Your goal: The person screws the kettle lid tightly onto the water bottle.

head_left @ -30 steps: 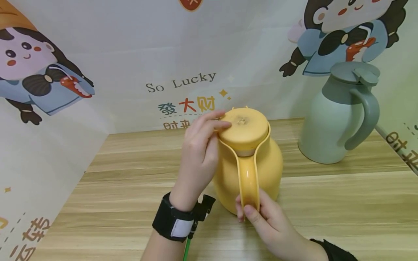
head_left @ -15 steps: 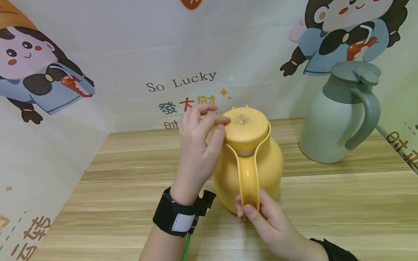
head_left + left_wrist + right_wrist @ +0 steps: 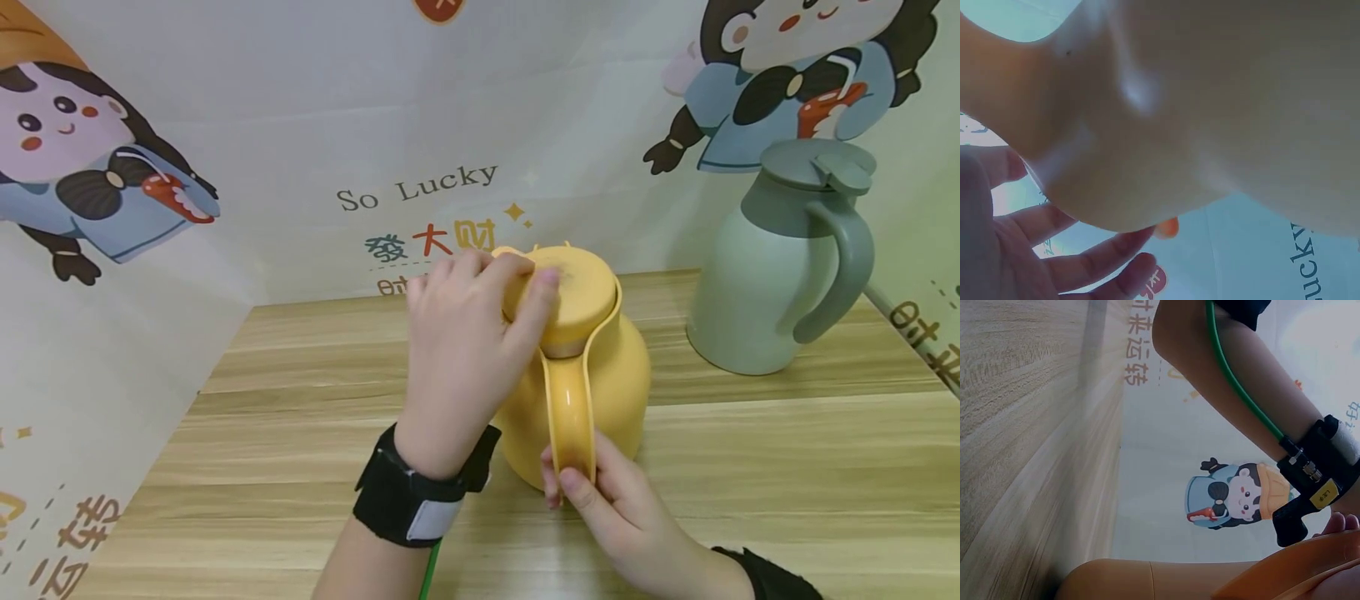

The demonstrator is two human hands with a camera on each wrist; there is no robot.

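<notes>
A yellow vacuum jug (image 3: 618, 392) stands upright on the table, its handle toward me. My left hand (image 3: 465, 342) holds the left side of the jug's round yellow lid (image 3: 581, 292). Its thumb lies across the lid's top and the other fingers bend over the left edge. In the left wrist view the spread fingers (image 3: 1088, 265) reach behind the jug's rim, beside its smooth body (image 3: 1122, 169). Lower down, my right hand (image 3: 626, 512) grips the jug's handle (image 3: 572, 417), thumb at the front. In the right wrist view the handle (image 3: 1285, 575) hides most of that hand.
A pale green vacuum jug (image 3: 750, 292) with a grey-green lid and handle stands at the back right. Printed cloth (image 3: 300, 125) walls in the wood-grain table (image 3: 300, 450). A green cable (image 3: 1232, 378) runs along the left forearm to its black wrist strap.
My left hand first draws its fingers off the lid's left edge, then comes back further over it, thumb now on top. My right hand stays on the handle; the jug has not moved.
</notes>
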